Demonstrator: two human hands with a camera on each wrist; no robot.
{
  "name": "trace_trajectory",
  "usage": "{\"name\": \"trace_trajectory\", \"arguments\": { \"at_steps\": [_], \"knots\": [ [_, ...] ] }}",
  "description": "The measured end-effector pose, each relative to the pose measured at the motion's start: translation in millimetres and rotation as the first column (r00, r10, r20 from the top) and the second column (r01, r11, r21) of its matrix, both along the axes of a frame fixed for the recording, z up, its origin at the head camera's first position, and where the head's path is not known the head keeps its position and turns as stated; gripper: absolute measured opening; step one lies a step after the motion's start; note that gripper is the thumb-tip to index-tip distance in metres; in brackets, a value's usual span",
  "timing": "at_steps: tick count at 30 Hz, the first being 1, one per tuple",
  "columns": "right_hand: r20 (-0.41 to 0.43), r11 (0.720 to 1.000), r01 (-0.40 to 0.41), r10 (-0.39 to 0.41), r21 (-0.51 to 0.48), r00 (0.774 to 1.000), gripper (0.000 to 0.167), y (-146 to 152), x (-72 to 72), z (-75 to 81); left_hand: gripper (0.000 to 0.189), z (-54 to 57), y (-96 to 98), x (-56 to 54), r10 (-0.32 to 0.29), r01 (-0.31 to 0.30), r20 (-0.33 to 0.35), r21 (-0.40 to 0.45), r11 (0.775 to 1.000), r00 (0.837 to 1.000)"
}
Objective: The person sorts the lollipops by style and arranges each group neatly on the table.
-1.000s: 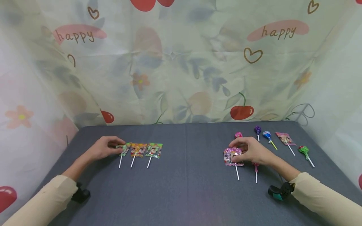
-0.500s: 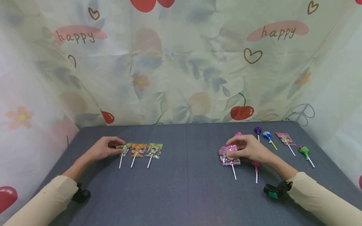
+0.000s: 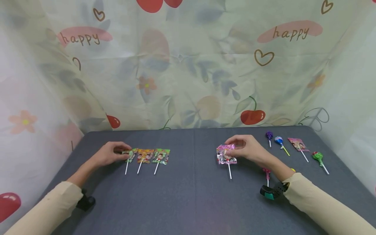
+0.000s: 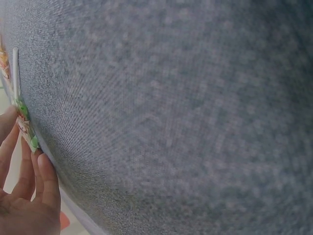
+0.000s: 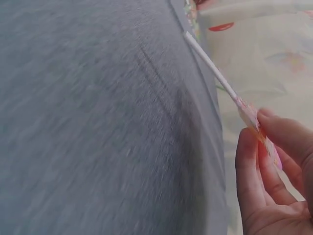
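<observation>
My right hand [image 3: 249,150] pinches a lollipop in a flat pink wrapper [image 3: 221,157] between thumb and fingers. In the right wrist view its white stick [image 5: 212,68] is raised off the cloth, with a shadow below. At the left, my left hand [image 3: 107,154] holds a lollipop in a green wrapper [image 3: 133,154] on the table, its thumb and fingers at the wrapper's edges; they hide part of it. Right of that, in a row, lie a lollipop in an orange wrapper [image 3: 145,155] and another in a green wrapper [image 3: 161,156].
On the grey cloth-covered table [image 3: 188,195], to the right, lie a purple lollipop [image 3: 269,135], a blue one [image 3: 278,140], a flat pink one [image 3: 298,144] and a round green one [image 3: 318,156]. A pink lollipop [image 3: 267,172] and something yellow [image 3: 293,170] show beside my right forearm. A printed curtain stands behind.
My right hand has moved left and slightly away from me with the pink-wrapped lollipop, off the spot near the other pink lollipop. My left hand stays in place.
</observation>
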State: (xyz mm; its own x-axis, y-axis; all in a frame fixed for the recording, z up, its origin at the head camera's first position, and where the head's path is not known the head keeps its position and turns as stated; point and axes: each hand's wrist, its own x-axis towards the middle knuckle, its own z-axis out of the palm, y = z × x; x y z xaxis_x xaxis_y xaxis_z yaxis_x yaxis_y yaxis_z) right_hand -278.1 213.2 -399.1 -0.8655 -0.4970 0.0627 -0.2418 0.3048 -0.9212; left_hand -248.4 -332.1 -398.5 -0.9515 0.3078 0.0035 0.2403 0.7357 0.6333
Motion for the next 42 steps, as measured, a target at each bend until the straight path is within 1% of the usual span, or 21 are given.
{"name": "trace_trajectory", "arguments": {
  "at_steps": [6,14,17,20,23,27,34,38,42],
  "knots": [
    [0.059,0.999,0.018,-0.016,-0.027,0.998,0.042,-20.5,-4.8,1.2,0.030,3.4,2.0,1.9,0.009,-0.009,0.011,0.004,1.000,1.000],
    [0.105,0.989,-0.005,0.021,-0.148,0.994,0.040,-39.7,-7.5,-6.6,0.030,0.9,0.2,1.0,0.001,-0.001,0.009,0.017,1.000,1.000],
    [0.105,0.987,0.003,0.014,-0.162,0.994,0.039,-45.1,-8.4,-8.5,0.031,0.4,0.0,0.7,-0.001,0.001,0.011,0.026,1.000,1.000],
    [0.102,0.984,-0.006,0.024,-0.175,0.995,0.039,-51.3,-8.8,-9.9,0.031,0.3,0.4,1.0,0.000,-0.001,0.013,0.026,1.000,1.000],
    [0.095,0.985,-0.025,0.042,-0.172,0.995,0.041,-57.9,-10.1,-11.1,0.030,0.8,0.9,1.6,0.005,-0.005,0.009,0.019,1.000,1.000],
    [0.098,0.987,-0.031,0.048,-0.160,0.994,0.042,-67.8,-11.5,-11.2,0.030,1.0,1.1,1.9,0.009,-0.009,0.001,0.010,1.000,1.000],
    [0.132,0.980,-0.035,0.061,-0.194,0.989,0.042,-89.1,-13.2,-12.0,0.029,0.3,1.3,2.2,0.015,-0.015,0.000,0.011,1.000,1.000],
    [0.156,0.972,-0.044,0.081,-0.229,0.985,0.042,-102.6,-14.6,-14.9,0.029,-0.3,1.3,1.9,0.020,-0.020,0.001,0.011,1.000,1.000],
    [0.165,0.970,-0.047,0.088,-0.240,0.982,0.041,-116.3,-15.7,-17.7,0.029,-1.2,0.9,1.5,0.019,-0.019,0.000,0.015,1.000,1.000]
  ]
}}
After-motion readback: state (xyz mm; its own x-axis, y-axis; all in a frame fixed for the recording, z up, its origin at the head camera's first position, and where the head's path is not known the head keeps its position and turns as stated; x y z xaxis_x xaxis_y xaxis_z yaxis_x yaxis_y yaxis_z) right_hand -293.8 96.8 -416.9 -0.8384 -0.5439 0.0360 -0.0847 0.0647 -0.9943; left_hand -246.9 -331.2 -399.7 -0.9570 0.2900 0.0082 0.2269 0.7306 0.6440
